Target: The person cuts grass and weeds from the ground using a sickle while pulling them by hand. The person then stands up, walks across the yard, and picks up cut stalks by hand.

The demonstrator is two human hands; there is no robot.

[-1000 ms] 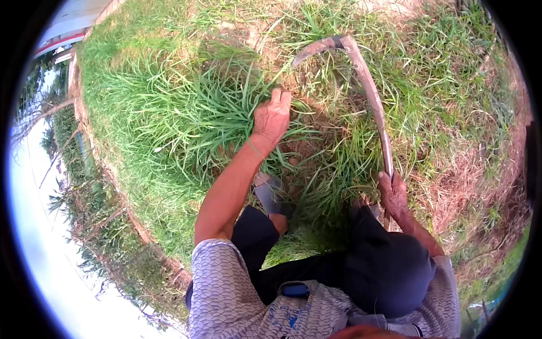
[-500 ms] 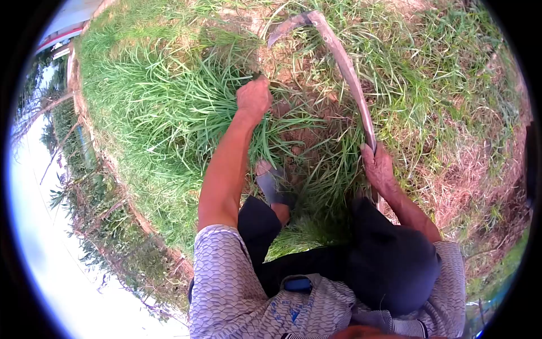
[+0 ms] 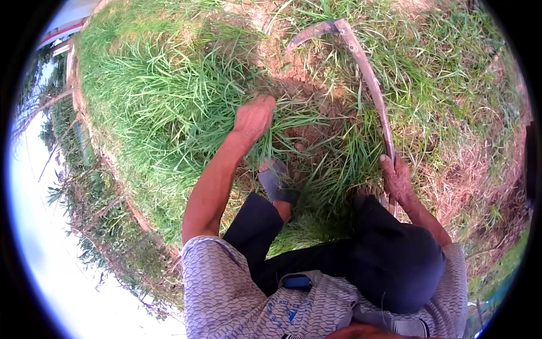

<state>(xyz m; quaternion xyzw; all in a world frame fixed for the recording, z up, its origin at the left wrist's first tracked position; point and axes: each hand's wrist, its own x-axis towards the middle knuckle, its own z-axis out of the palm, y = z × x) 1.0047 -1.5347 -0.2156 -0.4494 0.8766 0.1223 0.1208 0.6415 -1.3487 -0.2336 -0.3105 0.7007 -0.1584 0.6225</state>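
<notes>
Gripping the sickle [image 3: 373, 87] low on its handle, our right hand [image 3: 398, 182] keeps its fingers closed around the shaft with the thumb along it, and the curved blade [image 3: 312, 31] sits well beyond them, its tip pointing left. Our left hand [image 3: 254, 118] is curled at the edge of the long green grass [image 3: 186, 107], just beside bare soil [image 3: 307, 134]; its fingertips are mostly hidden, so we cannot tell whether they pinch any leaves.
</notes>
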